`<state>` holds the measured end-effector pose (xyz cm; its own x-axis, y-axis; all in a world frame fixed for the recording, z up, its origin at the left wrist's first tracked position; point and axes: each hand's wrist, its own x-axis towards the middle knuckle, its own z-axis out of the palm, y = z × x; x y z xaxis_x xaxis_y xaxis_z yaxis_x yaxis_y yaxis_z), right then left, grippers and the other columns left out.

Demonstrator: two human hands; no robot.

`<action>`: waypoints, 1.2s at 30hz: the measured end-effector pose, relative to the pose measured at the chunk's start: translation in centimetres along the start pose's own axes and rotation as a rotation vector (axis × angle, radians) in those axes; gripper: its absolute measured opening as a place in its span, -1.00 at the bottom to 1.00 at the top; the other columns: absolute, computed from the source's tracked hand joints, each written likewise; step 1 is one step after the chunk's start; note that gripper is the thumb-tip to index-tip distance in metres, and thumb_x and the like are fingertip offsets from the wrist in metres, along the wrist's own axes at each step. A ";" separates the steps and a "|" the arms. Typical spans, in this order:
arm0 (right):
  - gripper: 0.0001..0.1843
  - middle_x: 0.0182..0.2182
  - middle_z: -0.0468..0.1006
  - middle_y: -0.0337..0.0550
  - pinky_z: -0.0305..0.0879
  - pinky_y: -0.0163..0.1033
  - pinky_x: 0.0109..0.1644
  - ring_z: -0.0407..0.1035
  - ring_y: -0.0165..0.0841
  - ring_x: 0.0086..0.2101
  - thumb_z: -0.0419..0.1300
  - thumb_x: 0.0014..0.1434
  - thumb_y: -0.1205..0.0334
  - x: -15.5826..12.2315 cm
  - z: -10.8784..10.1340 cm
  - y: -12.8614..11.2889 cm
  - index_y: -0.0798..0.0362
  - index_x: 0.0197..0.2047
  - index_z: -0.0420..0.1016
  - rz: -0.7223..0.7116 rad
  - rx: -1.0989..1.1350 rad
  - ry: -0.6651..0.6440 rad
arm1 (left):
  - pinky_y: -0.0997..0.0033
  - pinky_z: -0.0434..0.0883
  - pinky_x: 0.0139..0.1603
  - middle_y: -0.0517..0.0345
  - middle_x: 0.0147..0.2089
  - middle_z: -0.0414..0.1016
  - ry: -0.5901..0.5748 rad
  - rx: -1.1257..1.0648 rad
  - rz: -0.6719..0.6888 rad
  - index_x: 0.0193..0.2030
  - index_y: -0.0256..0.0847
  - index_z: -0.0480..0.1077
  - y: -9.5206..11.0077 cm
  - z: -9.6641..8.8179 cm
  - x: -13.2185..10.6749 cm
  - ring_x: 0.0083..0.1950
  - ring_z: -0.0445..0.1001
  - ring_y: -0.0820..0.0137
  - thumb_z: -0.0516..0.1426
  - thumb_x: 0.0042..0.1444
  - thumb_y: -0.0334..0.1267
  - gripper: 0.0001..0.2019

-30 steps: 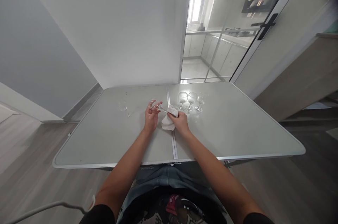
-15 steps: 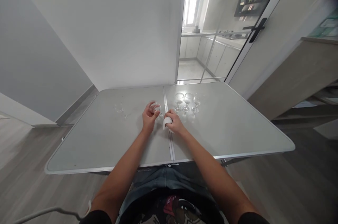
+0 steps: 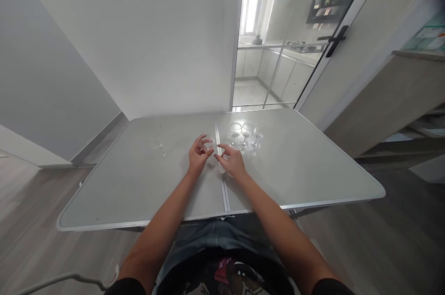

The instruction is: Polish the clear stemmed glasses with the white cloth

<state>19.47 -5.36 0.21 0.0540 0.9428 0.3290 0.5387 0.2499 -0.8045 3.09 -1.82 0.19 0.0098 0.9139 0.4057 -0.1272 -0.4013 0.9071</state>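
My left hand [image 3: 198, 156] holds a small clear stemmed glass [image 3: 209, 142] by its bowl over the middle of the grey folding table [image 3: 139, 184]. My right hand [image 3: 233, 161] is right beside it, fingers curled over a white cloth [image 3: 222, 166] that is mostly hidden under the palm; its fingertips reach toward the glass. Three more stemmed glasses [image 3: 245, 134] stand upright in a row just beyond my right hand.
Another clear glass item [image 3: 159, 145] sits on the table's left half. A seam [image 3: 222, 179] runs down the table's middle. Behind the table are a white wall and a glass door [image 3: 313, 45] to a kitchen. A wooden counter [image 3: 399, 86] stands at the right.
The cloth, earlier spread at the glass's stem, is now bunched under my right hand. The glass in my left hand has turned more upright. The view shifted slightly.
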 end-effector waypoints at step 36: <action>-0.63 -0.32 0.68 0.04 0.36 -0.21 -0.19 0.56 -0.16 -0.25 0.16 0.19 0.03 2.0 -4.2 5.0 0.01 -0.17 0.73 0.407 -0.489 0.088 | 0.55 0.15 -0.58 0.18 -0.22 0.33 -0.145 -0.063 -0.182 -0.11 -0.13 0.38 -0.5 0.8 -0.5 -0.52 0.18 0.61 0.28 0.12 0.10 -0.60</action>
<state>25.78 -3.17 -1.08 0.3926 0.9142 0.1002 0.7804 -0.2735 -0.5623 3.97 -2.14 -0.42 0.1802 0.9508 0.2519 -0.1722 -0.2216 0.9598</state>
